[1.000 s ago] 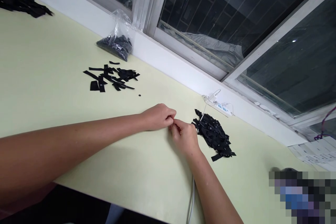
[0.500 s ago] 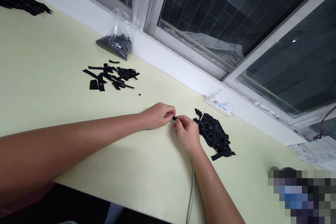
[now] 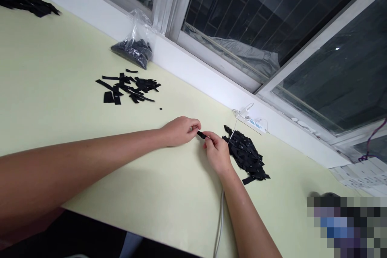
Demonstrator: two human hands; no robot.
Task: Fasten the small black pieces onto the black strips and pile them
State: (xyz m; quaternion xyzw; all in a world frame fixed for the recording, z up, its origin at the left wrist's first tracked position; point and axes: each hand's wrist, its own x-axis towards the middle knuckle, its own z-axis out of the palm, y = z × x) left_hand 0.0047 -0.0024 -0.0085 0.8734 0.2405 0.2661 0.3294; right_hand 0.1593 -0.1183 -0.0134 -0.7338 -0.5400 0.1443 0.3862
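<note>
Between my hands, a short black fabric strip (image 3: 201,134) is stretched above the pale table (image 3: 175,185). My left hand (image 3: 183,130) pinches its left end between thumb and fingertips. The other end is gripped by the thumb and fingers of my right hand (image 3: 216,149). Just right of that hand lies a dense pile of black strips (image 3: 246,155), several with small shiny dots on them. A looser group of black strips (image 3: 130,88) is spread out beyond my left hand, and a small dark round piece (image 3: 161,109) lies alone near it.
A clear plastic bag (image 3: 133,48) with dark contents leans by the white sill. More black strips (image 3: 27,0) lie at the far left. A power strip (image 3: 252,123) sits against the wall, and a white cable (image 3: 220,221) runs beside my right forearm. The lower right is pixelated.
My hands have drawn slightly apart, the left one moving a little to the left, and more of the black strip shows between them. The piles look the same.
</note>
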